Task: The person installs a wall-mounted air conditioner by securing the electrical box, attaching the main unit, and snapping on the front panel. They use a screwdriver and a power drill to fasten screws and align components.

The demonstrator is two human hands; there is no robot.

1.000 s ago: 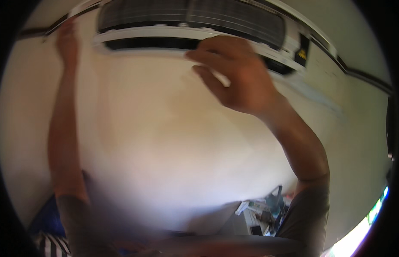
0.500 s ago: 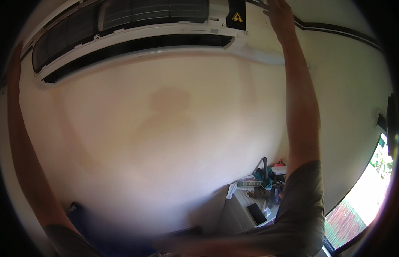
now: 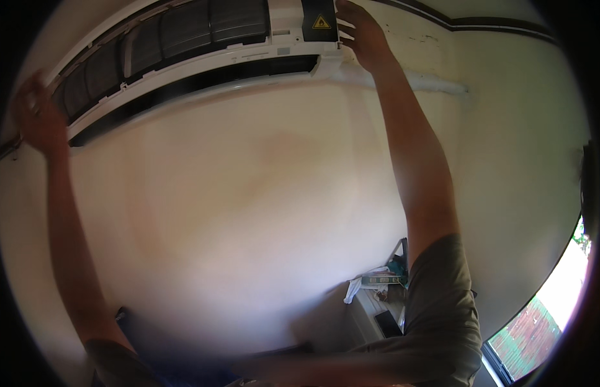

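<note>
A white wall-mounted air conditioner (image 3: 274, 59) spans the upper left, its dark mesh filters (image 3: 184, 39) exposed. A black plate with a yellow warning triangle (image 3: 321, 22) sits near its right end. My right hand (image 3: 364, 37) is raised beside that end, fingers apart, their tips at the unit's side edge. I see nothing held in it. At the unit's left end is my left hand (image 3: 41, 119), raised and smeared by motion. Its fingers are too blurred to read, and whether it touches the casing cannot be told.
A white pipe (image 3: 429, 84) runs along the wall from the unit's right end. Below right stands a pale cabinet (image 3: 364, 316) bearing a dark phone (image 3: 388, 324), a cloth and several tools. A bright opening (image 3: 538, 322) lies at the far right.
The view has shifted, so the air conditioner sits farther left. Both hands now show lower in the picture, the left one fully in view and the right one against the unit's right end.
</note>
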